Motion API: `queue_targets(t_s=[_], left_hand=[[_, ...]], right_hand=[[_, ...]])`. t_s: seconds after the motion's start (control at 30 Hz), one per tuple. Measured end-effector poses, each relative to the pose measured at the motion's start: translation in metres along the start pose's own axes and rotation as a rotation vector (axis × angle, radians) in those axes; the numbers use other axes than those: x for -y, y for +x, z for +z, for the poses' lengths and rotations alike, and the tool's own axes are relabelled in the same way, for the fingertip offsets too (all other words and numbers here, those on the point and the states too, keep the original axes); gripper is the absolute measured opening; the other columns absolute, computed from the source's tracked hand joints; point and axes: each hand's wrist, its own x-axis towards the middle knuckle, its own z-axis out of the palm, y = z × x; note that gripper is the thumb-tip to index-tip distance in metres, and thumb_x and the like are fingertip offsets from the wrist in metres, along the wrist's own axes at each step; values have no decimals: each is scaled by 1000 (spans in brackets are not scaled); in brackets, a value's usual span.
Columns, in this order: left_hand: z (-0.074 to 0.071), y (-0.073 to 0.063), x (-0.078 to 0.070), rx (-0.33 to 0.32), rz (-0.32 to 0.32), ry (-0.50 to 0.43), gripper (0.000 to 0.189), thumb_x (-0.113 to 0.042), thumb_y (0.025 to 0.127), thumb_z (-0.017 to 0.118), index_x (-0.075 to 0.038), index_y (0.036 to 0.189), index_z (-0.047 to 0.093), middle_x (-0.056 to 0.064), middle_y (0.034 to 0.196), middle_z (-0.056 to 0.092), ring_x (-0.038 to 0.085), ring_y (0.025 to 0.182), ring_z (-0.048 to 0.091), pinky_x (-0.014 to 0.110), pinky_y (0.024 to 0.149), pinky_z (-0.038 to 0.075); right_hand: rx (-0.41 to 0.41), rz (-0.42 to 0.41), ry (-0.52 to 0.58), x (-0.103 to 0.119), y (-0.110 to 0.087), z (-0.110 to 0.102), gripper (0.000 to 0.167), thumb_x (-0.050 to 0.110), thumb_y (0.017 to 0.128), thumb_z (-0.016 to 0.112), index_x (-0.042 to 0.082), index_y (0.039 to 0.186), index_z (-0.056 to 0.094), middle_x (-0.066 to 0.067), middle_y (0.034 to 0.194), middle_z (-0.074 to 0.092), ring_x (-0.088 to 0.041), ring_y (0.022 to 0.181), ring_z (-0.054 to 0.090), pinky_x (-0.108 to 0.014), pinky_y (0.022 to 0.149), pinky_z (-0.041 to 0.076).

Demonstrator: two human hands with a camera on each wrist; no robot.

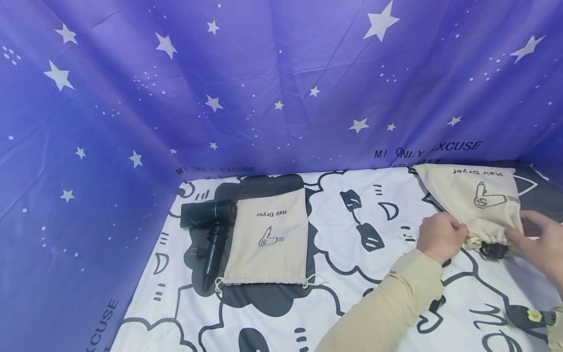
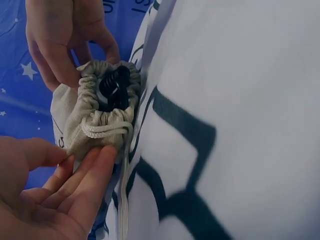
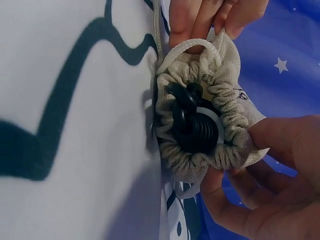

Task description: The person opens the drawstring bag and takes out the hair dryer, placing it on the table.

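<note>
A beige drawstring bag [image 1: 477,193] printed "Hair Dryer" lies at the right, its gathered mouth facing the person. My left hand [image 1: 442,237] pinches one side of that mouth. On the other side, my right hand [image 1: 538,242] pinches the cloth between thumb and fingers. Inside the puckered opening, a ribbed black cord end with a loop of black cord [image 3: 192,122] shows in the right wrist view; whatever else the bag contains is hidden. A white drawstring [image 2: 107,130] loops out beside my left fingers.
A second beige "Hair Dryer" bag [image 1: 272,244] lies flat left of centre. Beside it is a black hair dryer [image 1: 208,215], cord wrapped along its handle. Both rest on a black-and-white cartoon cloth [image 1: 347,264]. A purple star-patterned curtain [image 1: 272,63] hangs behind and to the left.
</note>
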Motion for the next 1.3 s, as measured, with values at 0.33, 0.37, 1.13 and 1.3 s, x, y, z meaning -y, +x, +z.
queue_targets(t_s=[0.33,0.37,1.13,1.3], left_hand=[[-13,-7,11,23,11,-67,15,-29,86,72,-28,72,77,-20,61,66,-11,52,47,3,55,34],[-14,-8,11,25,4,-81,14,-28,86,72,-27,72,77,-20,61,67,-11,52,47,3,56,34],[-43,-23,39,126,-111,-433,9,-18,90,70,-13,84,74,-6,65,72,-11,49,57,5,53,41],[-48,-28,46,142,-146,-479,9,-15,90,70,-10,84,74,-2,67,74,-4,53,64,6,53,43]], right_hand=[[101,28,-257,9,-6,1,40,7,87,68,-14,118,54,-3,73,70,30,72,24,-20,67,27],[98,26,-279,11,-6,2,40,7,87,68,-13,118,55,-18,78,70,30,72,23,-22,66,27],[223,-4,-281,42,-10,14,48,18,92,67,-15,122,50,-43,107,57,-57,87,60,-61,73,40],[259,5,-286,51,-14,20,47,16,93,66,-16,123,47,-45,104,57,-65,94,53,-65,76,38]])
